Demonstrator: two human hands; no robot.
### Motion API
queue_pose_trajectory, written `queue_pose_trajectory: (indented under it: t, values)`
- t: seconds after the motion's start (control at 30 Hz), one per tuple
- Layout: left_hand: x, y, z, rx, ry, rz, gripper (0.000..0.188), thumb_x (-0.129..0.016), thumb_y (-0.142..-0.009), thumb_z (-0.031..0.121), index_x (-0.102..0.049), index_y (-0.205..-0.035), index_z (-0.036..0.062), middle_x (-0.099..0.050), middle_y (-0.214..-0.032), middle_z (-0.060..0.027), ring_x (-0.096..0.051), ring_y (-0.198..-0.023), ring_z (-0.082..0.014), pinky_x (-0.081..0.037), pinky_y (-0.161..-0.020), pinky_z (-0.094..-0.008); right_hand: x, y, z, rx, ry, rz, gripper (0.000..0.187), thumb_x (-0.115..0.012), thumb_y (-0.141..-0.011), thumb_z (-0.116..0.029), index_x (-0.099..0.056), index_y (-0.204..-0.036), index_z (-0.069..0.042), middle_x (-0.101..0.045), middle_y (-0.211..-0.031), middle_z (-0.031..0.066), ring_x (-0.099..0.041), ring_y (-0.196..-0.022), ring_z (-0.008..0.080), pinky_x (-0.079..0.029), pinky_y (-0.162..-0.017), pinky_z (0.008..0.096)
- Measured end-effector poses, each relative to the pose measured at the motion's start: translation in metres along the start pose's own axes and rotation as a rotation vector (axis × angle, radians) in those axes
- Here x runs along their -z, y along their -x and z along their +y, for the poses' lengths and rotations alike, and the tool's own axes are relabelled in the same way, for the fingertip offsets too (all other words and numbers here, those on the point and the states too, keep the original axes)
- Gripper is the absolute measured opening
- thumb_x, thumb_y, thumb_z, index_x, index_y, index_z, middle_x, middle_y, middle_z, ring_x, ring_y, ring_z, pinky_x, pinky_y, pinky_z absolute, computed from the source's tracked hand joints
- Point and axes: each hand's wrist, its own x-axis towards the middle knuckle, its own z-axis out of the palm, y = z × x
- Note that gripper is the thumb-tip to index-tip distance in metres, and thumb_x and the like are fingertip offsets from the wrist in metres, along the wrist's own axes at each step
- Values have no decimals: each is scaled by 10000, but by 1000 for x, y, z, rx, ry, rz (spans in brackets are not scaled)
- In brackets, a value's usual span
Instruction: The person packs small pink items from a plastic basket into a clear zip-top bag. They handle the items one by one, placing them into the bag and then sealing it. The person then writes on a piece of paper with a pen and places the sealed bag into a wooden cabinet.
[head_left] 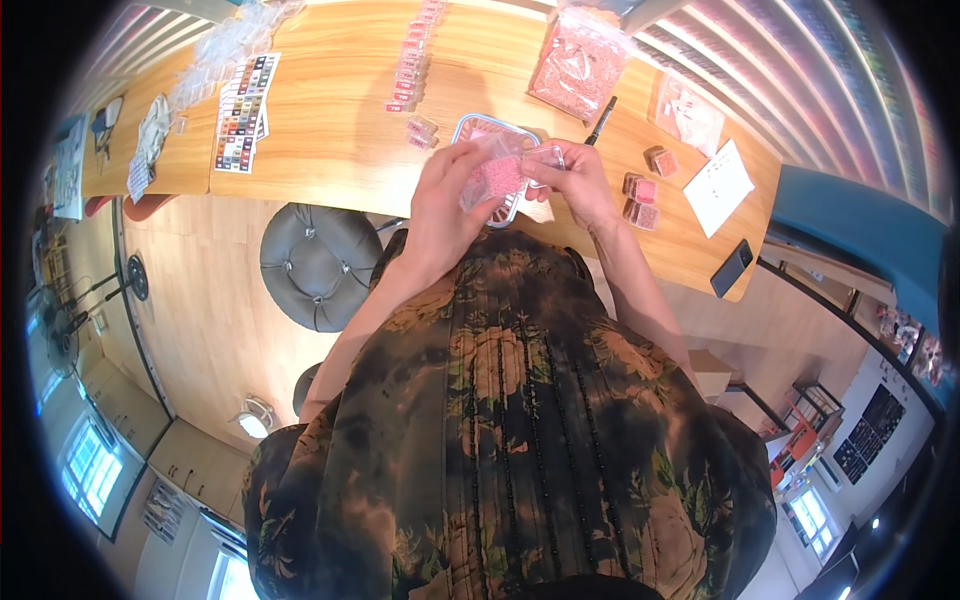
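Observation:
My left hand [446, 197] is closed on a clear plastic bag [493, 182] of small pink beads. Pinched in my right hand [577, 180] is a small clear plastic box [544, 158], right beside the bag's mouth. Whether any beads are inside the box cannot be made out. Both hands are over a shallow basket with a pale blue rim [490, 118], which they and the bag partly cover. Just beyond my left hand lie a few small clear boxes [421, 132] with pinkish contents.
A row of small red-labelled boxes [408, 75] runs up the table. To the right are a large bag of pink beads [575, 68], a black pen [602, 121], small filled boxes [641, 200], white paper [718, 188] and a phone [731, 268]. Colour charts [242, 115] lie left.

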Motion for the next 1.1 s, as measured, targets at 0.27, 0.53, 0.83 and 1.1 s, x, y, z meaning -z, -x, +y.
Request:
queue_pose_trajectory:
  t: [0.27, 0.53, 0.83, 1.1]
  values:
    - [-14, -4, 4, 504, 419, -88, 529, -822, -737, -17, -591, -1212, 8, -639, -970, -69, -633, -811, -103, -555, -759, -235, -42, 33, -19, 299, 202, 207, 261, -626, -977, -184, -685, -1144, 8, -690, -872, 59, -637, -737, 83, -507, -648, 221]
    - [-17, -13, 13, 694, 889, -118, 379, -788, -821, 40, -595, -1143, -7, -639, -893, -37, -628, -788, -94, -552, -708, -217, -38, 34, 13, 367, 242, 325, 261, -682, -888, -6, -673, -1149, -23, -708, -922, 62, -614, -748, 63, -510, -699, 223]
    - [-46, -10, 8, 594, 652, -235, 240, -720, -872, 9, -590, -1074, 4, -610, -835, -11, -597, -717, -73, -519, -659, -205, -36, 53, 22, 391, 491, 485, 410, -823, -727, -66, -601, -1069, -29, -634, -884, 53, -579, -747, 136, -519, -689, 278]
    - [-42, -10, 18, 564, 799, -265, 155, -661, -944, 89, -631, -1029, -36, -678, -818, -67, -665, -719, -114, -537, -649, -242, 55, 120, 115, -81, 495, 887, 494, -818, -731, -82, -513, -1112, -9, -605, -1015, 147, -638, -776, 182, -537, -719, 321]
